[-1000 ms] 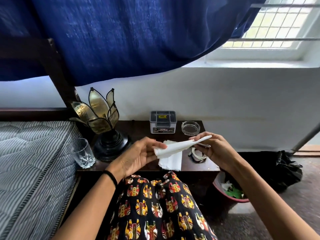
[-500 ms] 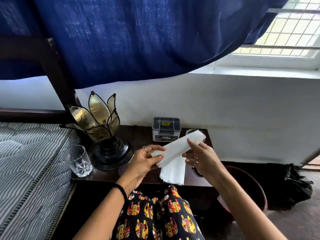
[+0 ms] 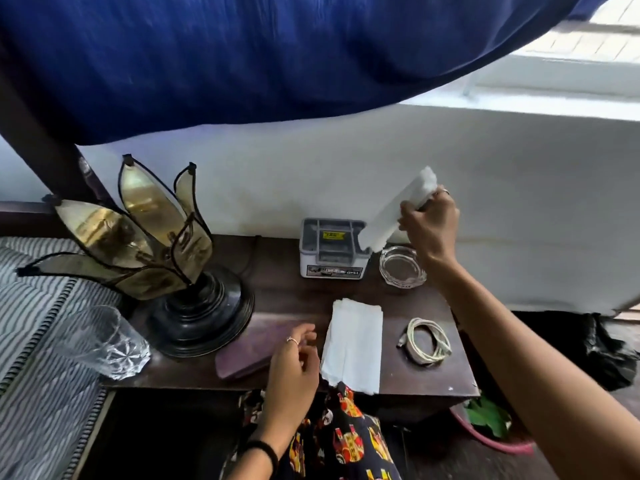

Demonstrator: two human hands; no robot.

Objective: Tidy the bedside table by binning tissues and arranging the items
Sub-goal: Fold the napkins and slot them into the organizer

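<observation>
Two hands over bedside table [image 3: 287, 299]: right hand [image 3: 429, 225] pinching folded tissue [image 3: 394, 211] above, left hand [image 3: 294, 365] loosely curled, seemingly empty, beside tissue stack [image 3: 353, 344].

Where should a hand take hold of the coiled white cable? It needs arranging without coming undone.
Pinch across the bundled loops of the coiled cable from above, at its right side, away from the loose plug end on the left. It lies flat on the bedside table, clear of the tissue stack.

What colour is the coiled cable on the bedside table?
The coiled cable is off-white, seen best in the head view.
</observation>
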